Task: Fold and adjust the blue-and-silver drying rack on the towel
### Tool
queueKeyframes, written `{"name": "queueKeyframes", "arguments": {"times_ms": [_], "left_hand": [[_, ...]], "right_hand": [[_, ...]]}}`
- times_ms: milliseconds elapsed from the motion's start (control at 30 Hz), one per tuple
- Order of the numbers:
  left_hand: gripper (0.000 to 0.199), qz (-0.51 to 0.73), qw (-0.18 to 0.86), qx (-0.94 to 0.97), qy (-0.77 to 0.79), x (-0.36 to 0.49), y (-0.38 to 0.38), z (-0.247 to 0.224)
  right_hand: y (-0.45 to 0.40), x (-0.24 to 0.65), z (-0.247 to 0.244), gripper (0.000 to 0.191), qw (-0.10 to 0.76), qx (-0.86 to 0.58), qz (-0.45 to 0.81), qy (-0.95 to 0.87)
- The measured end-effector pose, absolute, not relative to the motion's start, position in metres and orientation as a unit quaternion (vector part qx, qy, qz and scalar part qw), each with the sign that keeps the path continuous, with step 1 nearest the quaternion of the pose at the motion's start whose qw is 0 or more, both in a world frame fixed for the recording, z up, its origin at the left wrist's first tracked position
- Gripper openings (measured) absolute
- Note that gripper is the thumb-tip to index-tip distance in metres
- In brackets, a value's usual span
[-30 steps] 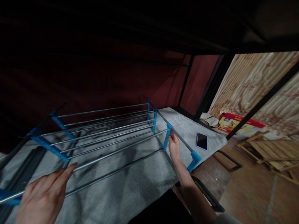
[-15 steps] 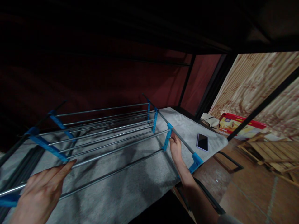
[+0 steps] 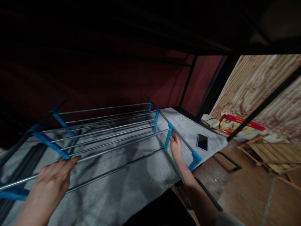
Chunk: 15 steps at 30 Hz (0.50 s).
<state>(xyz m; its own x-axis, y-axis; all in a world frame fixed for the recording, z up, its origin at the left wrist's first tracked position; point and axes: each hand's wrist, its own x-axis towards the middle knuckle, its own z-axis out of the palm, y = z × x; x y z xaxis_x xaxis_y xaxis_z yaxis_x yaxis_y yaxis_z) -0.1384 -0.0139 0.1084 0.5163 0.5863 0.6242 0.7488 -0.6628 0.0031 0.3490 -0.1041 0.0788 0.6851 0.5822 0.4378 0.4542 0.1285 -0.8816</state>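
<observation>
A rack of thin grey metal tubes (image 3: 122,145) joined by blue plastic brackets lies across a grey cloth (image 3: 131,191). My left hand (image 3: 53,180) is closed over the front tube near the rack's left end, next to a blue bracket (image 3: 50,142); its fingertips are partly hidden. At the right end, my right hand (image 3: 176,147) has its fingers curled against a blue bracket (image 3: 167,139), just under the right side tube. Some of those fingers are hidden behind the bracket. Another blue bracket (image 3: 195,160) sits at the near right corner.
A phone (image 3: 202,142) lies on the cloth to the right. Several dark tubes (image 3: 28,163) lie at the left. A black frame post (image 3: 189,81) stands behind. On the floor to the right are a red and yellow box (image 3: 242,125) and a slatted wooden piece (image 3: 272,153).
My left hand and the rack's left end appear slightly further right and higher. My right hand keeps its place at the bracket. The view has shifted a little.
</observation>
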Motion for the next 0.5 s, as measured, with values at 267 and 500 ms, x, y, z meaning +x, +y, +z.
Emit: {"name": "queueKeyframes", "arguments": {"times_ms": [267,500], "left_hand": [[0.045,-0.245,0.232,-0.829,-0.445,-0.092,-0.057,0.143],[0.049,-0.218,0.194,-0.820,-0.493,-0.085,-0.066,0.148]], "right_hand": [[-0.136,0.291,0.054,0.056,0.599,-0.634,-0.068,-0.484],[-0.112,0.225,0.101,0.048,0.412,-0.513,-0.158,-0.736]]}}
